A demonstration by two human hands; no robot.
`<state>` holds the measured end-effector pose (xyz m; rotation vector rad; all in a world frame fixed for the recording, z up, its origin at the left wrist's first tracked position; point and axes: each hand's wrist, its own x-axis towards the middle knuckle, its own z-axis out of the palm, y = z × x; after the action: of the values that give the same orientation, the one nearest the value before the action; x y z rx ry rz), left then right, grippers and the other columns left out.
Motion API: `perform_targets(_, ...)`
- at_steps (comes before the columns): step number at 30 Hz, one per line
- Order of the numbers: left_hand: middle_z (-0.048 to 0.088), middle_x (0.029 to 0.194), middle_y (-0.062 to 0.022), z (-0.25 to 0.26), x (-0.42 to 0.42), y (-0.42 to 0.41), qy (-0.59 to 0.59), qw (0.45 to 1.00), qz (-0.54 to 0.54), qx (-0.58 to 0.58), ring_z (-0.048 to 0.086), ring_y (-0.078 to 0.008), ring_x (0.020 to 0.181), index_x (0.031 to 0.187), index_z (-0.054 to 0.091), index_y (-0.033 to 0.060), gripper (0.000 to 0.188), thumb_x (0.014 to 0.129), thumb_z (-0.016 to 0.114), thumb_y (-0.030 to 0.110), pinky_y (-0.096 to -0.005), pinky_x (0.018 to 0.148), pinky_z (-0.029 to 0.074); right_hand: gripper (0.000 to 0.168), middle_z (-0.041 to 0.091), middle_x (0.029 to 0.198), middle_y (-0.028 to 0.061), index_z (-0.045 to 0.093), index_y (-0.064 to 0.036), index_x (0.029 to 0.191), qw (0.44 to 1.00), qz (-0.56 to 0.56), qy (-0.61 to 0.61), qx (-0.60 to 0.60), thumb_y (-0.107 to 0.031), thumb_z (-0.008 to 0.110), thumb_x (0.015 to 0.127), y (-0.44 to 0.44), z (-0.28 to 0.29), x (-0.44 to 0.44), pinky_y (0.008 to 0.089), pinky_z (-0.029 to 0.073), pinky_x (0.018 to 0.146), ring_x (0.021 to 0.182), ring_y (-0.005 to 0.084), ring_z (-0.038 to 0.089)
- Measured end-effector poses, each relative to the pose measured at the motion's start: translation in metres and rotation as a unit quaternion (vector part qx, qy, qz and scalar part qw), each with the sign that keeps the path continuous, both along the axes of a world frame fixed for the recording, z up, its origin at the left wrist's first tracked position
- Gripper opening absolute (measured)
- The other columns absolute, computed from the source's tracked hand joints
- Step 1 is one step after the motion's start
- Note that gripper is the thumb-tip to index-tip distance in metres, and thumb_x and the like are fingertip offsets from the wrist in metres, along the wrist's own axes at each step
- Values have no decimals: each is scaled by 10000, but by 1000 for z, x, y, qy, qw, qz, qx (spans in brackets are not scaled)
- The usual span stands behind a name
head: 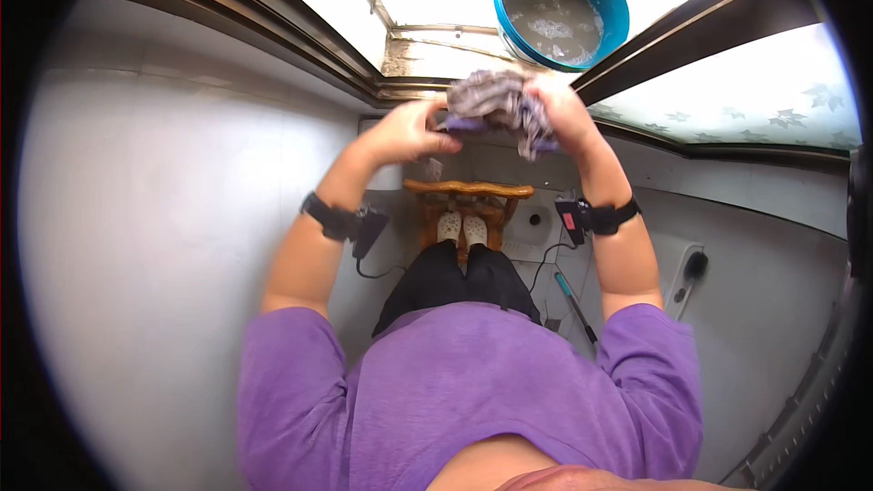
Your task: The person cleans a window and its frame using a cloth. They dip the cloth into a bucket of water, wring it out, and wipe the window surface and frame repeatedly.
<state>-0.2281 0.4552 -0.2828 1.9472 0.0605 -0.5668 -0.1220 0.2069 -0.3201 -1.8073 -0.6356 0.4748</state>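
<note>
A crumpled, striped grey-brown cloth [494, 95] with purple patches hangs in front of me, just short of the window sill. My right hand [563, 112] grips its right side, and a bunched end droops below that hand. At the cloth's left edge is my left hand [412, 131], thumb and fingers spread around a purple fold. Blur hides whether the left fingers press on it. Beyond the cloth, a blue bucket [607, 10] of murky grey water with foam stands on the ledge past the window frame.
My white clogs [450, 225] rest on a wooden stool or chair [470, 189]. Dark window frames [327, 58] flank the opening; leaf-patterned glass [736, 95] is at right. Below lie a squat toilet [532, 221], a teal-tipped pole [569, 296] and a dark-headed brush [694, 266].
</note>
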Motion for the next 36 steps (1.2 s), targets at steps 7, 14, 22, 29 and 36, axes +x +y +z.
perform_targets(7,619,815,-108,-12,-67,-20,-159,976,150,18,576,-192,753,864,633,-11,172,822,654,155,-291,692,455,442,531,1201,222,496,-8,1213,949,-140,-91,-266,-143,517,793,-39,-56,-82,386,418,949,1092,365,523)
perform_targets(14,603,928,-31,1,-81,-56,-36,908,219,-356,530,-75,845,976,585,-5,165,883,592,131,-227,778,437,466,565,1055,89,523,-29,1089,983,-28,145,112,-147,757,704,11,-13,-137,300,439,864,959,183,557)
perform_targets(22,566,865,-15,-1,-116,-31,36,845,269,-461,497,-66,788,927,525,28,177,890,594,188,-222,710,411,534,542,952,20,543,-38,1067,952,173,240,74,-342,757,684,18,0,-107,271,414,839,914,122,510)
perform_targets(29,518,722,-60,18,-135,-8,-46,890,159,-425,543,-207,825,675,476,30,238,713,681,145,-435,986,353,204,647,869,63,657,-29,905,984,54,164,-51,-211,586,846,40,-90,-50,336,481,750,821,202,610)
perform_targets(36,481,657,-76,-13,-155,-7,-44,820,214,-529,434,-199,632,634,452,16,223,685,655,92,-388,771,405,122,581,939,117,643,-95,868,923,74,-283,-250,-138,565,785,123,-166,39,392,494,745,930,300,571)
